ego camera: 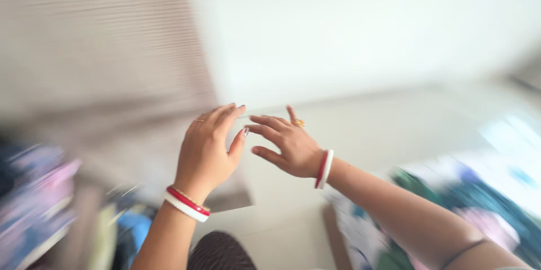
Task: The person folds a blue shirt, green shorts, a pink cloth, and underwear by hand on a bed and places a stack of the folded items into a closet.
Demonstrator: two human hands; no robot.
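Rising from the bottom edge, two bare forearms, both blurred by motion. Nearest, bottom centre, one dark rounded shape with a fine pattern [221,252], kind not readable. Low on the left, one smeared heap of blue, pink and green things [39,208]; low on the right, one patterned cloth in teal, white and pink [451,202] passing under the right forearm. Further up, two bangles on the left wrist [187,203], one red and one white, and two more on the right wrist [324,168] in the same colours. Above those, left hand [207,152] and right hand [287,143] raised side by side, fingertips almost meeting, touching or just apart not clear. Fingers [265,121] of both hands spread loose and released, grasping nothing. One ring on each hand, gold in colour. Behind the hands, one pale floor [383,129]; beyond it, one ribbed beige surface [96,39] on the left and one plain white wall [366,22] farthest off.
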